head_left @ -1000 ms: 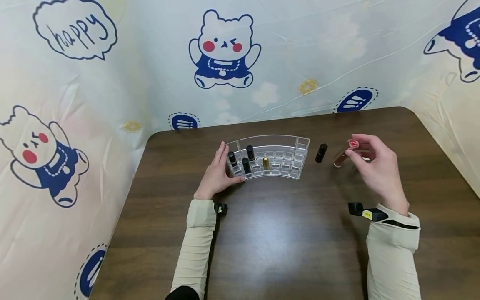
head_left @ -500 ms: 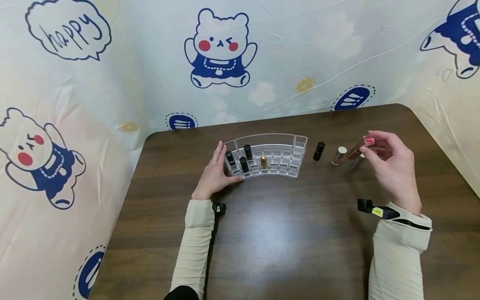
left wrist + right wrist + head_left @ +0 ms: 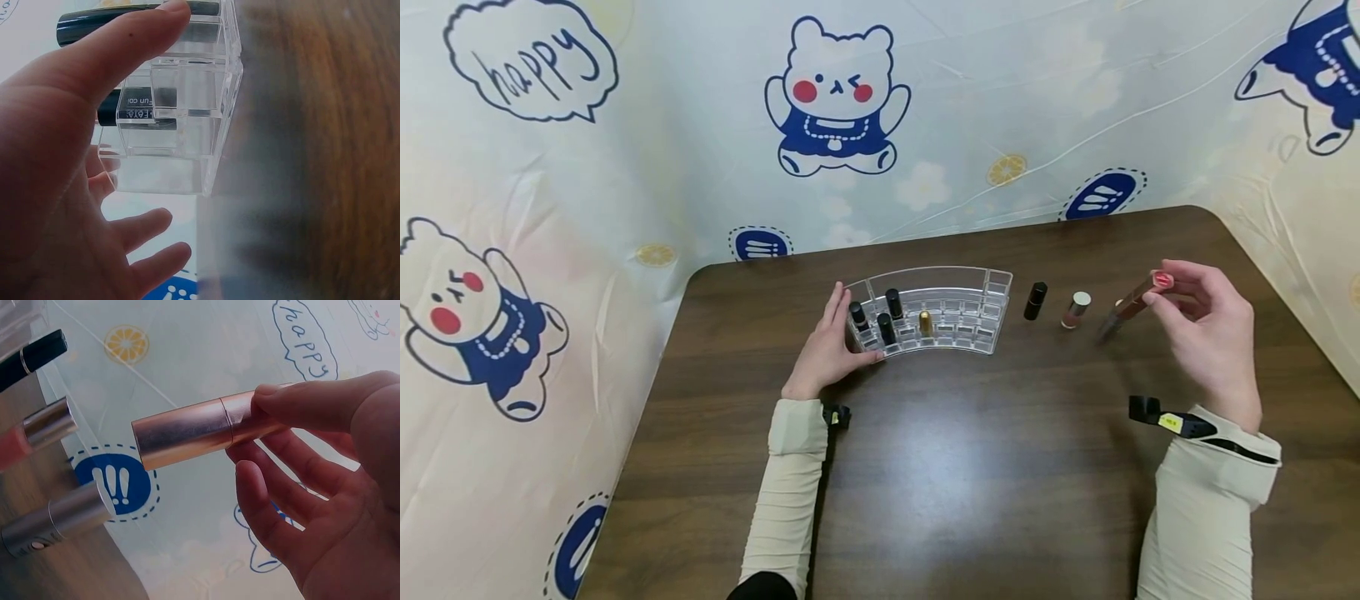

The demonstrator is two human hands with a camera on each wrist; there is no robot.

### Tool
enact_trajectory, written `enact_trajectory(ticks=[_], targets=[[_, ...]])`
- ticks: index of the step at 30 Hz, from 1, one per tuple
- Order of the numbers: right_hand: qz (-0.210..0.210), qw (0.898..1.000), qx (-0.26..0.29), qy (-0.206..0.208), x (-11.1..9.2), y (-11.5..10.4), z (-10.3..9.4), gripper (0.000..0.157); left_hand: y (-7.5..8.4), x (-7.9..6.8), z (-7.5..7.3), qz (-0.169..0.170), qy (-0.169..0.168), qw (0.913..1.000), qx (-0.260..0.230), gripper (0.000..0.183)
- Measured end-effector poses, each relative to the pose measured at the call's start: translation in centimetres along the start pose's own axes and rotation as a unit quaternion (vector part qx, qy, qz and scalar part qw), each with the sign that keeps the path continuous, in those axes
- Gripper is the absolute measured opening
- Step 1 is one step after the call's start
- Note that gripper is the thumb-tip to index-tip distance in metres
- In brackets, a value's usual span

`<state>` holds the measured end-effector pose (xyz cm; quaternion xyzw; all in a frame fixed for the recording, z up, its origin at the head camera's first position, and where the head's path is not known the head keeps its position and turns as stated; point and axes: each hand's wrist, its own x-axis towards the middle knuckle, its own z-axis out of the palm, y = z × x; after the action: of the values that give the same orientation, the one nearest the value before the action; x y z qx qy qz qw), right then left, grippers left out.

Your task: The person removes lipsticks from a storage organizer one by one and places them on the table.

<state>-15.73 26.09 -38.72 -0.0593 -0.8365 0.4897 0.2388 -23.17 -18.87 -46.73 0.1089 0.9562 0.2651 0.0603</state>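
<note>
Currently gripped: copper-coloured tube [image 3: 181, 434], free end down

The right hand [image 3: 1213, 333] pinches the tube by its upper end, between thumb and fingers, clear of the bench [image 3: 970, 467] on its right side. In the head view the long axis slants from the red end face at upper right to lower left, partly covering a silver tube [image 3: 56, 519]. A pink tube [image 3: 1073, 315] and a black tube [image 3: 1035, 301] stand upright farther left. The left hand [image 3: 829, 354], fingers extended, touches the left end of a clear rack [image 3: 932, 280].
</note>
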Motion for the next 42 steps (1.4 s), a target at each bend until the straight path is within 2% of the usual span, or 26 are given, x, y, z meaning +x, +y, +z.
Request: enact_trajectory(ticks=[7, 16, 24, 36, 42], targets=[[0.009, 1.000, 0.013, 0.016, 0.1, 0.6, -0.4, 0.041, 0.0, -0.1, -0.1, 0.000, 0.002, 1.0000, 0.002, 0.115], [0.036, 0.999, -0.006, 0.024, 0.1, 1.4, -1.1, 0.041, 0.0, 0.0, -0.2, 0.003, 0.002, 1.0000, 0.000, 0.114], [0.067, 0.997, -0.027, 0.010, 0.2, 2.4, -1.5, 0.042, 0.1, -0.1, -0.2, 0.002, 0.000, 1.0000, -0.003, 0.114], [0.061, 0.997, -0.041, 0.009, 0.2, 3.8, -1.6, 0.039, 0.2, -0.1, -0.1, 0.005, 0.012, 0.9998, 0.011, 0.115], [0.054, 0.997, -0.058, 0.000, 0.3, 4.6, -1.3, 0.038, 0.3, -0.1, -0.1, 0.005, 0.006, 1.0000, 0.001, 0.116]])
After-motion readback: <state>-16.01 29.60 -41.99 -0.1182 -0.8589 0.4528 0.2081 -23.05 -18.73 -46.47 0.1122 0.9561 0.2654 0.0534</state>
